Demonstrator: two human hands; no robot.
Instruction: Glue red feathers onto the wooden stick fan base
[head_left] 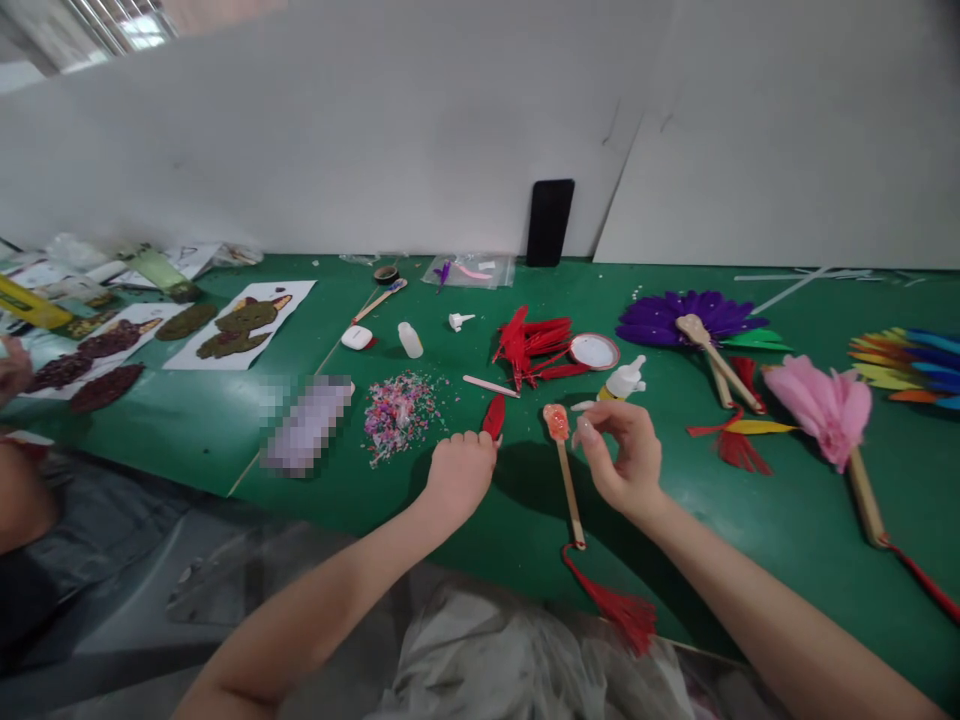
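My left hand (460, 472) is closed on a red feather (493, 416), whose tip points away from me. My right hand (624, 455) hovers just right of a wooden stick (569, 490), its fingers bent and a gap between thumb and forefinger. The stick's rounded head (556, 420) carries a glossy orange coating, and a red tassel (626, 612) hangs from its near end over the table edge. Beyond my hands lie a pile of red feathers (525, 345), a pale thin stick (490, 386), a shallow dish of white stuff (595, 351) and a white glue bottle (624, 379).
Left of my hands spread colourful flakes (401, 410). On the right lie a purple feather fan (686, 318) and a pink one (821, 405). A black phone (550, 222) leans on the wall. At far left, another person's hand (13, 368) is beside plant-covered pictures (244, 325).
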